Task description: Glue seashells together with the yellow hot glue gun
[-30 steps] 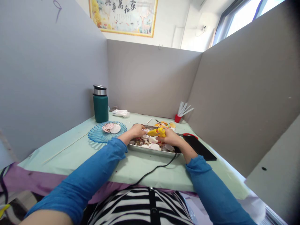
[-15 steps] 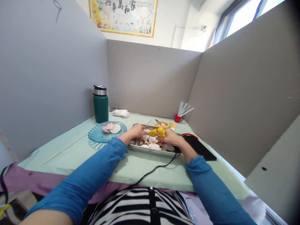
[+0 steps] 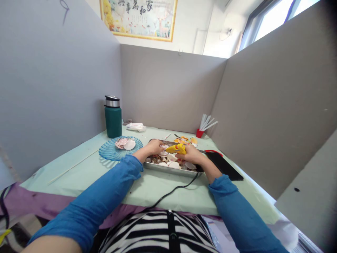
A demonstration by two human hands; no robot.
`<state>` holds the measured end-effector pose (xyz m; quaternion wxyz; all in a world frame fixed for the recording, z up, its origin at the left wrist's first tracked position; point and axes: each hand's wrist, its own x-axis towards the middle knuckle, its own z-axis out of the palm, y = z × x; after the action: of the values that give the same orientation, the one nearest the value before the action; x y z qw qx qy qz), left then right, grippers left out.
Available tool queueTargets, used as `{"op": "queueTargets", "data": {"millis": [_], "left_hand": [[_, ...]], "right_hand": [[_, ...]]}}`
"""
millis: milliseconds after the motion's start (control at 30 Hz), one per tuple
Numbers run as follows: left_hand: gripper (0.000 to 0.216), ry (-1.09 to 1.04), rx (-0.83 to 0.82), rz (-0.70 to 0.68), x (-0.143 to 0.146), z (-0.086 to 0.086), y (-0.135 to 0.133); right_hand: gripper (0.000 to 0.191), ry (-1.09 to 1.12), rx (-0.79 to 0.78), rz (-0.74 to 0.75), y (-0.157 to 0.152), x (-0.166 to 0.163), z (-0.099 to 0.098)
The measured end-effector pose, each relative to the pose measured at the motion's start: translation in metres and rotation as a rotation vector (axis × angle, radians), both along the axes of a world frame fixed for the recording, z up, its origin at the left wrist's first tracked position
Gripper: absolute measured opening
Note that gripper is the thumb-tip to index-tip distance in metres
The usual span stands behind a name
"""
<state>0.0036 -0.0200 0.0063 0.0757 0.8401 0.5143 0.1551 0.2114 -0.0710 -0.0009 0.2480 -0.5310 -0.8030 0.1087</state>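
Observation:
My right hand (image 3: 191, 154) is closed around a yellow hot glue gun (image 3: 177, 148), its nozzle pointing left. Over the left part of a metal tray (image 3: 168, 169), my left hand (image 3: 155, 147) pinches a pale shell (image 3: 164, 148) right at the nozzle. Shells of several kinds, white, brown and reddish, fill the tray below, among them a flat white shell (image 3: 173, 164). A black cord (image 3: 172, 192) runs from the tray's front right corner toward my body. Left of the tray, a blue glass plate (image 3: 105, 150) bears pinkish shells (image 3: 121, 143) and a round white one.
A green bottle (image 3: 113, 121) stands behind the plate, near a white packet (image 3: 136, 127). Orange and yellow pieces (image 3: 185, 140) lie behind the tray. To the right are red-handled scissors (image 3: 213, 152), a black flat object (image 3: 226, 167) and a red cup (image 3: 199, 133) of white sticks.

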Motion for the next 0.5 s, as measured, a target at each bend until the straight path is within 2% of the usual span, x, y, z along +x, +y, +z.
{"op": "queueTargets", "data": {"millis": [500], "left_hand": [[0.029, 0.005, 0.022, -0.015, -0.0004, -0.0033, 0.0045]], "right_hand": [[0.021, 0.002, -0.003, 0.006, 0.0002, -0.0004, -0.0005]]}}
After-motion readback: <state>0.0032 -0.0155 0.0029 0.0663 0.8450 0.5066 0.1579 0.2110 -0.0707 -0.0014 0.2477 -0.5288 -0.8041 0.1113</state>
